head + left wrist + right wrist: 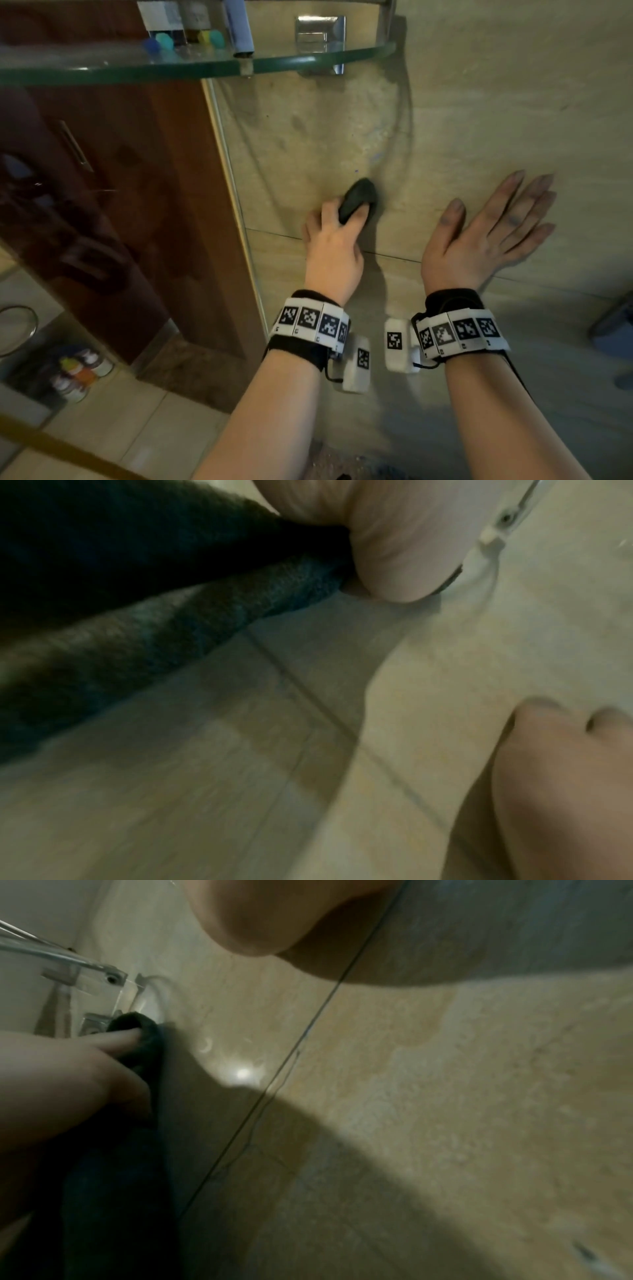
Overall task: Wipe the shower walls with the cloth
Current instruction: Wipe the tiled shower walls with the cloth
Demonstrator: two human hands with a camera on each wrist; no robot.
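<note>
Above the hands [407, 236], glass shelf [291, 61]

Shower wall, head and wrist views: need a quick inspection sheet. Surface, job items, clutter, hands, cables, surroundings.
Surface: beige tiled shower wall, mottled patches, thin grout line running under both hands.
Job's things: dark cloth, bunched, pressed against the wall.
Clutter: glass corner shelf above, holding bottles and small coloured items; more containers on the floor lower left.
Hands: left hand grips the cloth, fingers curled round it; right hand flat on the wall, fingers spread, holding nothing.
Cables: short black lead at each wrist band.
Surroundings: glass panel at the wall's left edge, brown wooden door behind it, tiled floor.
</note>
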